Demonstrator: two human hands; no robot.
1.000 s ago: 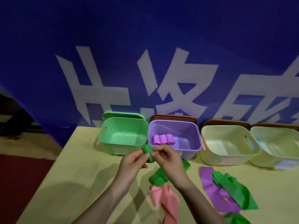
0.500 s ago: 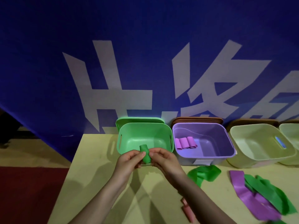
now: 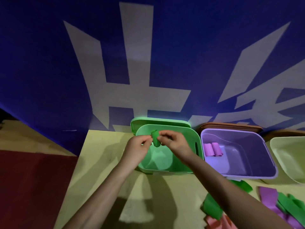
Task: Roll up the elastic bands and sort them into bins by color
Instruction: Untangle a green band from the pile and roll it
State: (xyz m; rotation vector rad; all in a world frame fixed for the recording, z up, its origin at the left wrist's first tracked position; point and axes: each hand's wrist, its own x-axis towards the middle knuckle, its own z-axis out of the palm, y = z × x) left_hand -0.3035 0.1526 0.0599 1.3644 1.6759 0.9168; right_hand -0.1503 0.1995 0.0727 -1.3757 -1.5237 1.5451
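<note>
Now the rolled green band [image 3: 155, 139] is pinched between the left hand [image 3: 137, 147] and right hand [image 3: 175, 144], above the green bin [image 3: 186, 162]. Soft and springy, it should be pinched across the coil, lest it unroll.

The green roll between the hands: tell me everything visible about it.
The green roll is a short, thick cylinder of wound elastic band, matte and rubbery-looking, standing roughly upright with a slight tilt. The left hand pinches its left side and the right hand pinches its right side with fingertips. It is held in the air above the open green bin, touching nothing but the fingers. Its loose end cannot be made out.
</note>
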